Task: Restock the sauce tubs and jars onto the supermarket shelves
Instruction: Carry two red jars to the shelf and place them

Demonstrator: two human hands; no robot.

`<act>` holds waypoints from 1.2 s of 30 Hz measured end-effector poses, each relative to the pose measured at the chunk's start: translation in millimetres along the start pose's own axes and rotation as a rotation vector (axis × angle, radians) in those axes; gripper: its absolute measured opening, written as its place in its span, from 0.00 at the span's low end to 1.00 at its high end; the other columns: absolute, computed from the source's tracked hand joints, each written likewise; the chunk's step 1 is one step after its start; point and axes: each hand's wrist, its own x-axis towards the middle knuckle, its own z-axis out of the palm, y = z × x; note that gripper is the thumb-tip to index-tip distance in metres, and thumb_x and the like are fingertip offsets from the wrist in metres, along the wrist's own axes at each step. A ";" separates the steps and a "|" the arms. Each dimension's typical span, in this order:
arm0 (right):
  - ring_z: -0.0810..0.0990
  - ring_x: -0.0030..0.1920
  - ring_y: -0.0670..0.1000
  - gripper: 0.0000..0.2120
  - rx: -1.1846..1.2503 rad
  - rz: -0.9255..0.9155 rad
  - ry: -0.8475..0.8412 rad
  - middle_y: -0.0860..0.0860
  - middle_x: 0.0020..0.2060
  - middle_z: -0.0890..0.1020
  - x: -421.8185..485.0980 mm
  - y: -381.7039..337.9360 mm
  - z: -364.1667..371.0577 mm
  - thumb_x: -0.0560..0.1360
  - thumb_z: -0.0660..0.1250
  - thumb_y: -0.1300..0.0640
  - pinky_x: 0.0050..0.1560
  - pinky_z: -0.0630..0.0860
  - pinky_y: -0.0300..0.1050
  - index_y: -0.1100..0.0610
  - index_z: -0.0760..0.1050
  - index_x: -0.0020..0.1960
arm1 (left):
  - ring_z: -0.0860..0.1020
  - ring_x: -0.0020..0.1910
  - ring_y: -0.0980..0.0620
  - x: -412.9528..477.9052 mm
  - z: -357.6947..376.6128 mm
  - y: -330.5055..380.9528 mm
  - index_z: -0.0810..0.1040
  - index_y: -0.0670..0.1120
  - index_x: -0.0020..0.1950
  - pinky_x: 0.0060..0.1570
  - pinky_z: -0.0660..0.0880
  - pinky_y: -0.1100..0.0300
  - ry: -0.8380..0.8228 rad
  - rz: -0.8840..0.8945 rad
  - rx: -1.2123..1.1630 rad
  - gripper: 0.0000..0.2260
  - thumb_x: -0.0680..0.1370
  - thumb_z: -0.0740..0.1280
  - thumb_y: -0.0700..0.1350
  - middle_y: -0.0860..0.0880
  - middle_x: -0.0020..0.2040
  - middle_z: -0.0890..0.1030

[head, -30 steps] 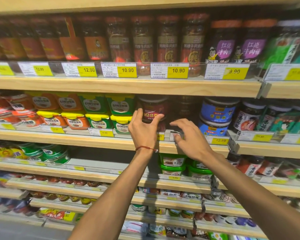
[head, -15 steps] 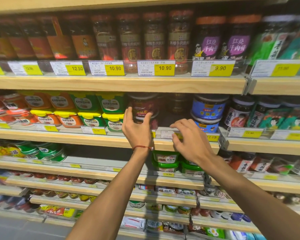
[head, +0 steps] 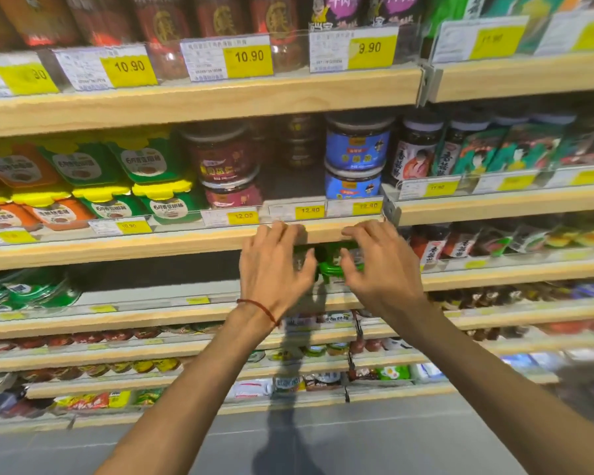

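Two red-labelled jars (head: 224,156) stand stacked on the middle shelf (head: 172,243), with two stacked blue-labelled jars (head: 356,147) to their right. Between the stacks is a gap, and darker jars (head: 299,142) sit deep at its back. My left hand (head: 275,269) and my right hand (head: 381,265) are just below that shelf's wooden edge, fingers spread and loosely bent, holding nothing. Between the hands show green-lidded tubs (head: 327,266) on the shelf below, mostly hidden by my fingers. I cannot tell whether the fingers touch the tubs.
Yellow-lidded green and orange tubs (head: 151,186) fill the middle shelf's left part. Tall jars (head: 220,18) line the upper shelf behind price tags (head: 247,56). Dark jars and green packets (head: 474,152) sit to the right. Lower shelves hold small packets above the grey floor (head: 374,437).
Both hands have dropped from the jar shelf's front edge to the shelf below, in front of the green-lidded tubs. The view has moved closer and tilted down.
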 end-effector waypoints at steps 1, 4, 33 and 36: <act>0.76 0.56 0.57 0.17 -0.014 0.031 0.000 0.54 0.56 0.80 -10.4 2.3 0.4 0.76 0.65 0.53 0.52 0.77 0.53 0.57 0.79 0.62 | 0.75 0.50 0.46 -4.9 3.5 0.8 0.79 0.50 0.58 0.49 0.72 0.50 -0.045 0.020 0.012 0.17 0.75 0.62 0.56 0.50 0.51 0.80; 0.76 0.56 0.59 0.16 -0.081 0.089 0.036 0.57 0.57 0.79 -49.5 8.2 2.6 0.76 0.67 0.57 0.51 0.75 0.53 0.59 0.79 0.63 | 0.76 0.52 0.46 -19.0 18.6 5.4 0.79 0.47 0.62 0.47 0.75 0.50 -0.149 0.096 -0.019 0.20 0.76 0.61 0.57 0.48 0.54 0.80; 0.77 0.57 0.58 0.15 -0.372 1.163 0.063 0.54 0.55 0.80 -471.1 284.3 -228.4 0.76 0.70 0.49 0.52 0.77 0.53 0.55 0.79 0.58 | 0.80 0.58 0.46 -190.5 193.7 527.7 0.79 0.51 0.64 0.58 0.74 0.51 -0.709 0.788 -0.472 0.20 0.76 0.65 0.59 0.50 0.58 0.83; 0.77 0.57 0.59 0.15 -0.397 1.166 0.059 0.55 0.54 0.81 -479.4 330.0 -243.7 0.74 0.70 0.49 0.52 0.77 0.54 0.56 0.80 0.58 | 0.78 0.61 0.46 -188.6 216.2 571.0 0.77 0.51 0.67 0.61 0.74 0.50 -0.733 0.804 -0.450 0.21 0.77 0.65 0.59 0.50 0.61 0.82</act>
